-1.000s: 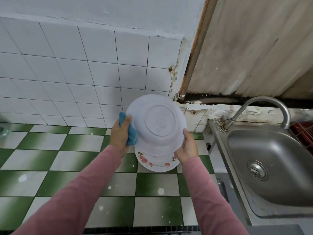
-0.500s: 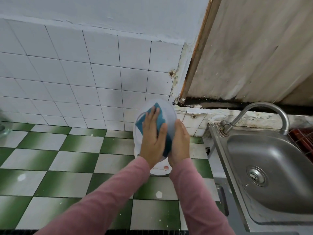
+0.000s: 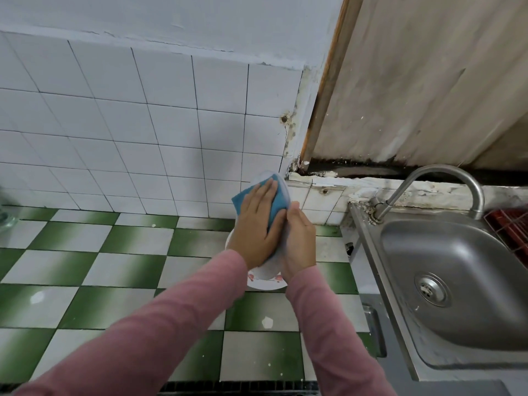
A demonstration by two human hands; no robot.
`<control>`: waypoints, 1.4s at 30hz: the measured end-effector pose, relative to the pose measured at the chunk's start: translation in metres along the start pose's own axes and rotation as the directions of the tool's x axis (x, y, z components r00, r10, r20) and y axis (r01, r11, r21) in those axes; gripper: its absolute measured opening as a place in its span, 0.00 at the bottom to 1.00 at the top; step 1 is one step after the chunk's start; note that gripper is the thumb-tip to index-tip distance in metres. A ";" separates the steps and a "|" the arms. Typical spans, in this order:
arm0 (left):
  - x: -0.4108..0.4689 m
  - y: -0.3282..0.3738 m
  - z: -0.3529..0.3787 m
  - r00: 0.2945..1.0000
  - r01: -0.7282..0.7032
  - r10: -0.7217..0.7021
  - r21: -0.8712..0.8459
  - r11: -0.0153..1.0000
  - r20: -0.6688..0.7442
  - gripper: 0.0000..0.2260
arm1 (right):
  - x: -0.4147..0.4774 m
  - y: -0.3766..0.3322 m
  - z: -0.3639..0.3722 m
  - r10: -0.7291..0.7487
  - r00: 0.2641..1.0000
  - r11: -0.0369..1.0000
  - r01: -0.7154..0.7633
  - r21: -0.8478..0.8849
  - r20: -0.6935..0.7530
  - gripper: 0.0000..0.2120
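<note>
A white plate [image 3: 286, 195] is held on edge, nearly side-on to me, above the green and white tiled counter [image 3: 120, 270]. My right hand [image 3: 300, 244] grips its right side from behind. My left hand [image 3: 257, 227] lies flat with straight fingers on a blue cloth [image 3: 275, 205], pressing it against the plate's left face. Most of the plate is hidden between my hands. Under them a second plate with pink flowers [image 3: 265, 282] rests on the counter.
A steel sink [image 3: 457, 270] with a curved tap [image 3: 440, 181] sits to the right. A red rack [image 3: 511, 224] shows at the far right edge. White wall tiles rise behind the counter. A glass object [image 3: 5, 218] is at the left edge.
The plate turned from facing me to edge-on. My left hand moved with the cloth from the plate's left rim onto its face, then slid a little upward.
</note>
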State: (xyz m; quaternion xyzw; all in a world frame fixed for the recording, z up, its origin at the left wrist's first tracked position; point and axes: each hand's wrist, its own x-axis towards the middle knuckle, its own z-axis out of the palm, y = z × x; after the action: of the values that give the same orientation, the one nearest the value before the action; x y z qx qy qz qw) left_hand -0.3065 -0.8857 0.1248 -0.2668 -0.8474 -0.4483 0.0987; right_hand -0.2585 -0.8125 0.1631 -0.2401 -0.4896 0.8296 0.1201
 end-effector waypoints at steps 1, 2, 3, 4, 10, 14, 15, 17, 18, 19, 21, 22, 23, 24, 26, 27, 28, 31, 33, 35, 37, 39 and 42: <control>0.008 -0.003 -0.003 0.996 0.085 -0.085 -0.045 0.995 0.010 0.26 | -0.002 0.001 0.000 0.025 1.000 1.000 -0.025 -0.002 0.005 0.17; 0.017 -0.008 -0.008 0.980 0.197 -0.198 -0.112 0.974 0.003 0.25 | -0.005 0.001 0.000 0.046 0.999 0.999 -0.046 0.001 0.012 0.18; 0.025 -0.011 -0.012 0.958 0.282 -0.287 -0.160 0.946 -0.011 0.24 | -0.006 0.001 0.000 0.057 0.998 0.998 -0.057 0.009 0.018 0.18; 0.027 -0.010 -0.015 0.949 0.304 -0.313 -0.172 0.937 -0.026 0.24 | -0.006 0.001 0.000 0.061 0.998 0.998 -0.062 0.028 0.020 0.18; -0.006 -0.003 -0.006 0.990 -0.143 0.143 0.159 0.977 0.012 0.25 | 0.001 -0.002 0.000 0.023 0.999 0.999 -0.021 0.048 -0.033 0.18; 0.013 -0.003 -0.012 0.969 0.231 -0.241 -0.157 0.960 -0.046 0.22 | -0.005 0.001 -0.003 0.003 0.998 0.998 -0.006 -0.061 -0.059 0.17; 0.010 0.002 -0.013 0.975 0.196 -0.205 -0.108 0.975 -0.082 0.22 | -0.006 0.001 -0.003 0.003 0.998 0.998 -0.007 -0.059 -0.059 0.17; 0.000 0.007 -0.010 0.996 -0.010 0.018 0.093 0.996 -0.088 0.25 | -0.004 -0.004 -0.001 0.013 0.998 0.999 -0.015 -0.038 -0.056 0.17; -0.003 0.005 -0.009 0.995 -0.075 0.083 0.131 0.989 -0.055 0.25 | -0.004 -0.007 0.001 0.013 0.999 1.000 -0.014 -0.028 -0.048 0.16; -0.002 0.005 -0.009 0.997 -0.064 0.068 0.100 0.993 -0.031 0.25 | -0.004 -0.008 0.001 0.013 0.999 0.999 -0.014 -0.035 -0.047 0.16; 0.006 0.001 -0.011 0.993 0.113 -0.116 -0.069 0.991 -0.030 0.22 | -0.006 -0.008 0.000 0.008 0.999 0.999 -0.010 -0.051 -0.053 0.15; 0.012 -0.001 -0.012 0.969 0.234 -0.245 -0.177 0.956 -0.039 0.20 | -0.009 -0.008 -0.001 0.008 0.998 0.999 -0.010 -0.049 -0.056 0.15; 0.017 -0.005 -0.015 0.928 0.348 -0.371 -0.272 0.897 -0.040 0.17 | -0.011 -0.008 -0.002 0.012 0.998 0.999 -0.015 -0.039 -0.061 0.15; 0.022 -0.009 -0.018 0.877 0.442 -0.479 -0.347 0.827 -0.027 0.16 | -0.012 -0.009 -0.004 0.022 0.998 1.000 -0.023 -0.013 -0.066 0.15; 0.023 -0.019 -0.021 0.784 0.554 -0.620 -0.463 0.692 0.011 0.17 | -0.015 -0.015 -0.006 0.023 0.997 0.998 -0.018 0.060 -0.074 0.16; 0.020 -0.023 -0.020 0.745 0.582 -0.666 -0.515 0.629 0.029 0.18 | -0.015 -0.017 -0.007 0.009 0.997 0.995 -0.001 0.104 -0.079 0.16; 0.015 -0.025 -0.017 0.706 0.607 -0.706 -0.560 0.564 0.054 0.18 | -0.015 -0.020 -0.007 -0.018 0.997 0.988 0.029 0.153 -0.078 0.17; -0.007 -0.025 0.006 0.673 0.575 -0.737 -0.672 0.467 0.064 0.21 | -0.017 -0.023 -0.005 -0.094 0.991 0.964 0.113 0.239 -0.091 0.16; -0.023 -0.019 0.023 0.721 0.459 -0.693 -0.752 0.474 0.004 0.19 | -0.016 -0.022 -0.004 -0.108 0.989 0.950 0.133 0.282 -0.103 0.15; -0.036 -0.011 0.034 0.822 0.329 -0.560 -0.713 0.619 -0.107 0.22 | -0.014 -0.025 -0.005 -0.080 0.993 0.936 0.105 0.337 -0.087 0.18; -0.042 -0.002 0.037 0.915 0.210 -0.362 -0.553 0.806 -0.180 0.25 | -0.011 -0.028 -0.006 -0.044 0.998 0.926 0.057 0.373 -0.043 0.21; -0.042 -0.001 0.038 0.968 0.097 -0.164 -0.321 0.942 -0.189 0.27 | -0.008 -0.028 -0.007 -0.017 1.000 0.922 0.009 0.387 0.017 0.22; -0.030 -0.002 0.028 0.992 -0.042 0.032 -0.083 0.996 -0.123 0.28 | -0.005 -0.028 -0.009 0.053 0.991 0.925 -0.094 0.367 0.120 0.24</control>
State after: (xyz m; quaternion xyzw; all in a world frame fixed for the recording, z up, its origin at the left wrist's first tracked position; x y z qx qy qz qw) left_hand -0.2804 -0.8744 0.0948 -0.2586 -0.8147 -0.4978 0.1470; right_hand -0.2502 -0.7940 0.1851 -0.1858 -0.3200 0.9230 0.1058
